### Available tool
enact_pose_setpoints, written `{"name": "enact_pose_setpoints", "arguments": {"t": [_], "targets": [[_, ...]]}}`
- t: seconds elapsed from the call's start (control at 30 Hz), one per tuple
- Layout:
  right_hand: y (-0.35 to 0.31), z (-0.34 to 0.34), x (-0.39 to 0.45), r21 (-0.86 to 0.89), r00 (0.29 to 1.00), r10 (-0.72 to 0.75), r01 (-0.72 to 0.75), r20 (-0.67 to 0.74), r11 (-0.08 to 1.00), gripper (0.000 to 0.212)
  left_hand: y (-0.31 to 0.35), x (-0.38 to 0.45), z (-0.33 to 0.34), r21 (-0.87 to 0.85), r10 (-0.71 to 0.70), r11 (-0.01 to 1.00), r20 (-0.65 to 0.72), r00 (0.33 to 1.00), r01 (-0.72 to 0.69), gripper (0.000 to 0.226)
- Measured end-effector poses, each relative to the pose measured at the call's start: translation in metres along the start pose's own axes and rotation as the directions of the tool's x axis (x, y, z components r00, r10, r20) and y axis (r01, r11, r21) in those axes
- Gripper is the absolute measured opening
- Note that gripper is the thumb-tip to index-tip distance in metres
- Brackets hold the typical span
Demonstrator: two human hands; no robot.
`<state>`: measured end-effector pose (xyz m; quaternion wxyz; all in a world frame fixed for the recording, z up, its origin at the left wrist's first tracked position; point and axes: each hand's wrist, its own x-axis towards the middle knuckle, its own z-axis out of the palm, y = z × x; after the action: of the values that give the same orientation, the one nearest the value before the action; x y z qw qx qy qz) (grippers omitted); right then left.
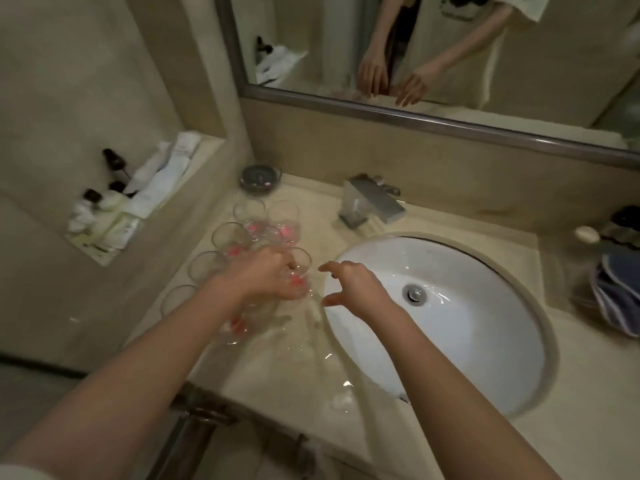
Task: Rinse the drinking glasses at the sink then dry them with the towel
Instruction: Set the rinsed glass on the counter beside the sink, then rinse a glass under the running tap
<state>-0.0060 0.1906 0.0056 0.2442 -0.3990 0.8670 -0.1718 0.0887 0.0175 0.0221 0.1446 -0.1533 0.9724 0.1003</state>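
Several clear drinking glasses [228, 237] with pink marks on their bases stand on the beige counter left of the white sink [460, 344]. My left hand [266, 275] grips one glass [299, 271] at the near edge of the group, fingers curled over its rim. My right hand [353, 285] hovers just right of that glass, above the sink's left rim, with thumb and fingers spread and nothing in them. A blue striped towel [613, 299] lies on the counter at the far right. The chrome faucet [370, 202] stands behind the basin; no water stream shows.
A small dark dish [259, 178] sits behind the glasses. A wall niche [114, 216] at left holds toiletry bottles and folded white cloths. A mirror [450, 46] runs along the back wall. A soap piece [587, 234] lies at far right. Water pools on the counter [294, 341].
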Motion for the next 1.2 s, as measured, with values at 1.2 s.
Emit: {"name": "enact_pose_setpoints", "arguments": {"t": [1.2], "targets": [[0.014, 0.012, 0.044, 0.288, 0.999, 0.037, -0.039, 0.014, 0.957, 0.069, 0.0, 0.054, 0.008, -0.061, 0.184, 0.981, 0.021, 0.983, -0.182, 0.088]]}}
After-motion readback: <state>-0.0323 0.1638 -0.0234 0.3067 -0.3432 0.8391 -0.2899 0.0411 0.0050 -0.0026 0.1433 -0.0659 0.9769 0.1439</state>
